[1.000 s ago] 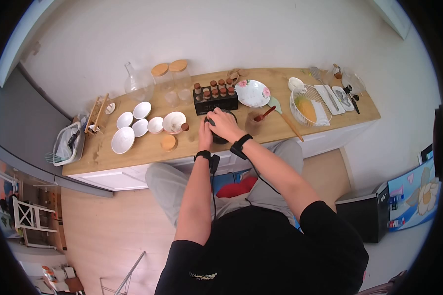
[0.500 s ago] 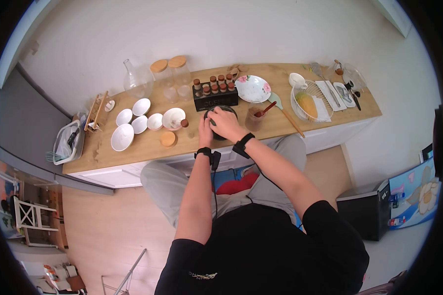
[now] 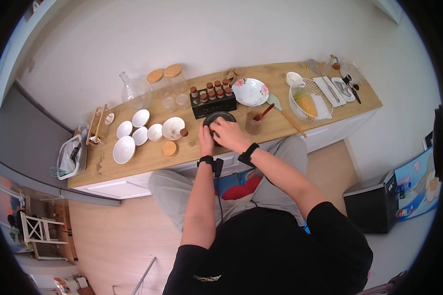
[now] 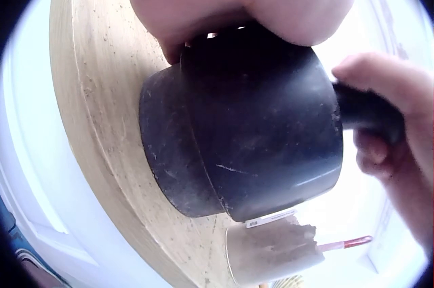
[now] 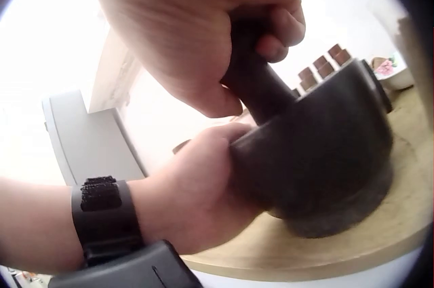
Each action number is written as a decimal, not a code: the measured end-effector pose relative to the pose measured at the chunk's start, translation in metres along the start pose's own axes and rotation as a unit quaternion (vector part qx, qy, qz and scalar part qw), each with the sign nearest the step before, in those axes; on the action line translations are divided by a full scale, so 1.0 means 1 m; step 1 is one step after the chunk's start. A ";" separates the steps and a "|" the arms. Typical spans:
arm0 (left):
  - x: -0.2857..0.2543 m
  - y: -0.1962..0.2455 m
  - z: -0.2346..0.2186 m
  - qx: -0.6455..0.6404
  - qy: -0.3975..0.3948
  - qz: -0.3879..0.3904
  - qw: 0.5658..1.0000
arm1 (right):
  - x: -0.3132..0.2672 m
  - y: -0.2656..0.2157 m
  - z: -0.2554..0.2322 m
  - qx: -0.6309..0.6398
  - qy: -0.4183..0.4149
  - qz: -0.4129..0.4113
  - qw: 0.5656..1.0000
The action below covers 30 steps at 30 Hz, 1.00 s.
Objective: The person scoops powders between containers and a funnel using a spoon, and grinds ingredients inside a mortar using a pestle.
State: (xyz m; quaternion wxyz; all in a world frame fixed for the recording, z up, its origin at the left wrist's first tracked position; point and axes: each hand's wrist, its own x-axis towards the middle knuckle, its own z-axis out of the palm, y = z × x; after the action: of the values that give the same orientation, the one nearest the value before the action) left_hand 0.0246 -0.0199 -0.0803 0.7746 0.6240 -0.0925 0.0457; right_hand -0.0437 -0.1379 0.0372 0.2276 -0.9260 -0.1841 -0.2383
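Note:
A black mortar [image 5: 322, 159] stands on the wooden counter, close in front of a black rack of corked tubes. My left hand [image 3: 205, 140] holds the mortar by its left side, its palm against the wall in the right wrist view. My right hand [image 3: 230, 135] grips a black pestle [image 5: 261, 88] from above, fingers curled round the shaft. The pestle slants down into the mortar, and its lower end is hidden by the wall. To the right of the mortar, a clear cup [image 3: 253, 126] holds brown powder and a red-brown spoon [image 3: 265, 111].
Behind the mortar is the tube rack [image 3: 212, 107]. White bowls [image 3: 124, 149], a round wooden lid [image 3: 170, 149] and a corked tube [image 3: 183, 132] are to the left. A floral plate [image 3: 251, 92], a green spatula [image 3: 274, 102] and a wire basket [image 3: 300, 114] are to the right.
My right hand has shifted slightly toward me and to the right over the mortar, showing more of the far rim. My left hand keeps its hold. The head view has tilted a little.

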 end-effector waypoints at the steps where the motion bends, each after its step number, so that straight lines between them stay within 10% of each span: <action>1: -0.002 0.005 0.001 0.003 -0.001 0.000 1.000 | 0.008 -0.004 0.006 0.002 0.002 0.001 1.000; 10: 0.006 -0.012 -0.010 0.080 0.010 0.002 0.997 | 0.033 0.049 0.001 0.004 0.016 0.165 0.986; 18: 0.004 -0.008 -0.004 0.013 -0.013 -0.017 1.000 | 0.010 -0.003 0.004 -0.009 -0.016 -0.004 1.000; 30: 0.002 -0.002 -0.002 0.041 0.002 0.013 0.999 | -0.003 0.042 -0.007 0.064 0.007 0.187 0.980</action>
State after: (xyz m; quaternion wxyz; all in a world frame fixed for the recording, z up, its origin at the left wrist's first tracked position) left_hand 0.0270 -0.0184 -0.0822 0.7478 0.6540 -0.0970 0.0604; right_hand -0.0293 -0.1773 0.0271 0.3281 -0.9261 -0.0206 -0.1854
